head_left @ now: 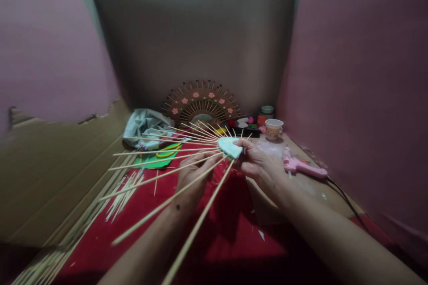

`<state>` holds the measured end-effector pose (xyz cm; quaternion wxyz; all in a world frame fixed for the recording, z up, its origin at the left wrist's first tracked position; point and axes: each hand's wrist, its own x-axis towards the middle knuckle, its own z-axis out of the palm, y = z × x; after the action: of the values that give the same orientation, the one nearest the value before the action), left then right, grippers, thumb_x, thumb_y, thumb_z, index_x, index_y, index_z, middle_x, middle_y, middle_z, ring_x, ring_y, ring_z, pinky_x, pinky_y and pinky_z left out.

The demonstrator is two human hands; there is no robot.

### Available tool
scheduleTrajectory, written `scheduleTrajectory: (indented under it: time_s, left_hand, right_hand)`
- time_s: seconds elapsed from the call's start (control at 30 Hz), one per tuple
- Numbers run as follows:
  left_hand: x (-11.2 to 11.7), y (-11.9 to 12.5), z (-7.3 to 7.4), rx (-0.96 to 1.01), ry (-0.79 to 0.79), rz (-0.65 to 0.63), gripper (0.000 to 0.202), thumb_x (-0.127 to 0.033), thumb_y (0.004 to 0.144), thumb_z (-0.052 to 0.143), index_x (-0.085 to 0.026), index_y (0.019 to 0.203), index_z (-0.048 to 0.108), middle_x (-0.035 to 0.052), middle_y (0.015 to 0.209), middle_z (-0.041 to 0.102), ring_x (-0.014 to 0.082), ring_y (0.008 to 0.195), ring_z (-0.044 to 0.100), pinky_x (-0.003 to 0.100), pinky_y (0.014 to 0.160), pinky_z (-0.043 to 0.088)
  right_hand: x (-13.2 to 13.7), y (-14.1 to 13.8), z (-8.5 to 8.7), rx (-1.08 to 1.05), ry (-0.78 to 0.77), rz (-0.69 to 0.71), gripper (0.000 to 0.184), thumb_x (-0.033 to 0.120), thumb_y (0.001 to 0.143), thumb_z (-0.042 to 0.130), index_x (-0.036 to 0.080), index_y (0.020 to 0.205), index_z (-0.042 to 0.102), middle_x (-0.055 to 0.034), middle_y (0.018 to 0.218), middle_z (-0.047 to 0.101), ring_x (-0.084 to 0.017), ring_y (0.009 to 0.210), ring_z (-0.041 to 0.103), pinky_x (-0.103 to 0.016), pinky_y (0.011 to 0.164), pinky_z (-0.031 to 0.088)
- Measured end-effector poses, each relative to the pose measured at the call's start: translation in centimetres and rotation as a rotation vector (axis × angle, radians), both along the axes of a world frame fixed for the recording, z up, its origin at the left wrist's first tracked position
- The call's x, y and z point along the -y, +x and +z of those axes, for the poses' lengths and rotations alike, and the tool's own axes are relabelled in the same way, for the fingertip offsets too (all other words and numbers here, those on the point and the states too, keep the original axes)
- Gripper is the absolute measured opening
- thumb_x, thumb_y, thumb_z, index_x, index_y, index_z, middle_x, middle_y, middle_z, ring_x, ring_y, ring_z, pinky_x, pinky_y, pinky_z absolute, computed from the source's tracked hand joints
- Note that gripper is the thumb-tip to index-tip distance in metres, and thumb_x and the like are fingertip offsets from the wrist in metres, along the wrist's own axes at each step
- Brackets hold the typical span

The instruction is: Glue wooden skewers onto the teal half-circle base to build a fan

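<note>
A fan-shaped frame of thin wooden sticks (163,198) spreads out from a pale mint half-round base (230,147). My right hand (256,160) pinches the base at its right edge, thumb on top. Beneath the sticks, my left hand (195,171) has its fingers closed around stick ends close to the base, partly hidden by the sticks. The frame is held above a red cloth (230,231), with one long stick pointing toward me.
A finished-looking stick fan with pink flowers (202,102) stands at the back. A pink glue gun (302,168) with a cord lies right, near a paper cup (274,129). Green sheet (157,160), yellow-handled scissors (168,150), loose sticks (123,193) and crumpled pale fabric (147,127) lie left.
</note>
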<state>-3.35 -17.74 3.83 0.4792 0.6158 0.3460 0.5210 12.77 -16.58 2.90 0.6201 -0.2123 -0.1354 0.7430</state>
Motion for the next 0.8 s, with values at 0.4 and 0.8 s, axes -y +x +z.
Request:
scheduleTrajectory:
  time_s: [0.4,0.8]
  left_hand:
    - [-3.1,-0.5,-0.8,0.07,-0.124,-0.11,0.028,-0.038,0.068,0.073,-0.014,0.078,0.062,0.0025,0.068,0.064,0.0164,0.065,0.061,0.028,0.063,0.044]
    - [-6.4,2.4,-0.8,0.335,-0.235,-0.261,0.055,-0.038,0.044,0.087,-0.017,0.09,0.064,0.0056,0.093,0.064,0.0157,0.078,0.059,0.026,0.067,0.041]
  right_hand:
    - [1.1,1.1,0.0,-0.147,0.193,0.018,0.015,0.006,0.077,0.053,0.017,0.085,0.06,0.0079,0.054,0.055,-0.003,0.034,0.039,-0.009,0.033,0.03]
    - [3.7,-1.6,2.0,-0.244,0.313,0.102,0.022,-0.007,0.075,0.048,0.014,0.07,0.054,0.0106,0.048,0.047,0.003,0.032,0.038,-0.002,0.034,0.022]
